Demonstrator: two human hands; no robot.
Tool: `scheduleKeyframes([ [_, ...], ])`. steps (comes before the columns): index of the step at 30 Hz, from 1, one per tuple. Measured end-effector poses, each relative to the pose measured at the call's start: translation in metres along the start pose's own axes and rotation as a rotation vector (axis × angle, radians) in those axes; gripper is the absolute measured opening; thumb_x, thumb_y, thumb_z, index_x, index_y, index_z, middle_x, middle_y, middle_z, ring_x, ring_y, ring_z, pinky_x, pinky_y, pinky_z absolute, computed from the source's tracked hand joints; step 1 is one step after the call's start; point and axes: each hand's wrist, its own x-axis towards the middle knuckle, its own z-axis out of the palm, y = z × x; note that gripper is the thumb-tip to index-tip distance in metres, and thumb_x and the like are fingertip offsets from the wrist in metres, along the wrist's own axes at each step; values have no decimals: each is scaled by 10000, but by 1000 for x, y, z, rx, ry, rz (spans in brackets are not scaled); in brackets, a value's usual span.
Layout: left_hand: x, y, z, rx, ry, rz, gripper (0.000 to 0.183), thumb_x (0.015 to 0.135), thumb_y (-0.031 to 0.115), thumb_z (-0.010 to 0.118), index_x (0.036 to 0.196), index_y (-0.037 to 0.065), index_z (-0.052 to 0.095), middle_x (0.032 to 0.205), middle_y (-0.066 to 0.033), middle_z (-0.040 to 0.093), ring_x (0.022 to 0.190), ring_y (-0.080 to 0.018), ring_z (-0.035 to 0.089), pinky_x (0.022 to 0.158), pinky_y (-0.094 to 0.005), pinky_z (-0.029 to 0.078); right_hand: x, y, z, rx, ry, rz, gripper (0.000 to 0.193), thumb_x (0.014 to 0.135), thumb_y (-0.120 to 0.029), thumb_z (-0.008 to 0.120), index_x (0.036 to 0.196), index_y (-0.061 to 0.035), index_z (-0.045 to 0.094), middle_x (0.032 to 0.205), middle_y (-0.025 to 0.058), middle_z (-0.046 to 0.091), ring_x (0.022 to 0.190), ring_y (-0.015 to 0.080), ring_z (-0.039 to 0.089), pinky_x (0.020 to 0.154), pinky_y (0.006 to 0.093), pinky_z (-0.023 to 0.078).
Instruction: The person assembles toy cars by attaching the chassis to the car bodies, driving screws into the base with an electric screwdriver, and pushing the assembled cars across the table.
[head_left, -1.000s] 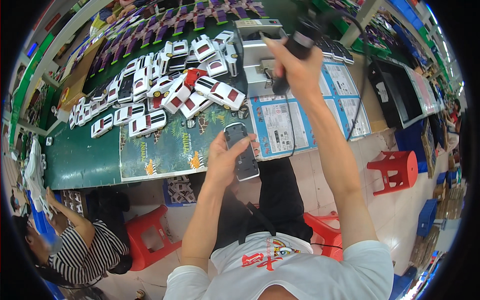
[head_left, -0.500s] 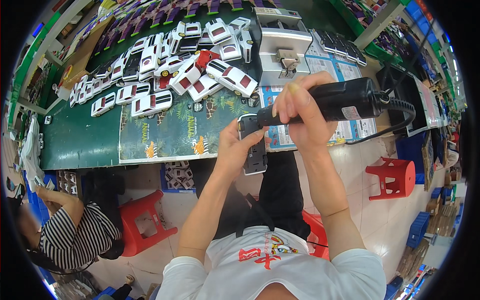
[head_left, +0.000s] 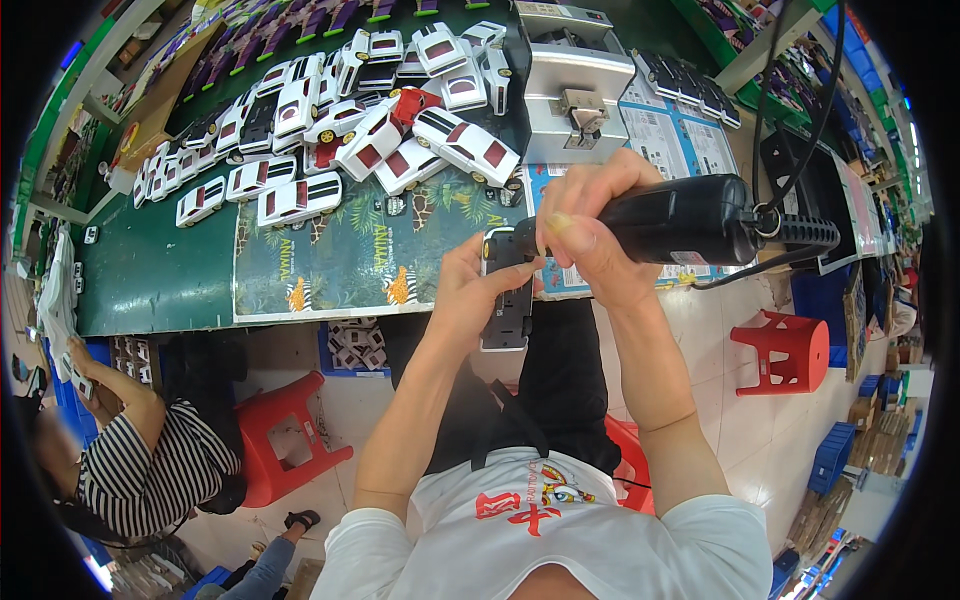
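My left hand (head_left: 465,290) grips a toy car (head_left: 508,325) just past the table's front edge, its black underside facing up and a strip of white body showing along its rim. The thumb lies across the underside. Wrapped round a black electric screwdriver (head_left: 685,215), my right hand (head_left: 598,228) holds it slanted, its nose at the car's far end. The bit's tip is hidden by the nose and my fingers. Beyond my hands, a heap of white toy cars (head_left: 465,145) with dark red windows covers the table.
A metal fixture (head_left: 575,100) stands at the table's back middle, with a row of dark car bases (head_left: 685,88) to its right. The screwdriver's cable (head_left: 790,258) loops on the right. Red stools (head_left: 785,355) stand on both sides. A person in a striped top (head_left: 150,470) sits at left.
The screwdriver's rear end has swung a little toward me, and my right hand has shifted slightly left with it. My left hand still holds the toy car in nearly the same place.
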Motion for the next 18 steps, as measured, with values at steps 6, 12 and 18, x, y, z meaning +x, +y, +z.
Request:
scheduleKeyframes([
  [6, 0, 0, 0, 17, 9, 15, 217, 819, 17, 725, 1029, 7, 673, 826, -74, 705, 715, -129, 666, 645, -267, 523, -7, 2, 5, 158, 134, 7, 245, 829, 8, 740, 828, -56, 504, 660, 42, 573, 584, 64, 496, 533, 214, 404],
  [12, -1, -1, 5, 54, 19, 23, 211, 816, 13, 725, 1023, 6, 683, 838, -74, 711, 709, -127, 665, 639, -270, 526, -9, 0, 2, 95, 160, -33, 249, 832, 2, 743, 831, -53, 501, 661, 42, 578, 576, 62, 498, 527, 219, 405],
  [18, -4, -1, 3, 17, 29, 27, 210, 825, 10, 717, 1032, 9, 685, 878, -94, 714, 739, -159, 688, 682, -297, 559, -4, -10, -9, 68, 51, -81, 222, 901, -128, 700, 872, -58, 491, 651, 58, 514, 514, 148, 509, 523, 317, 464],
])
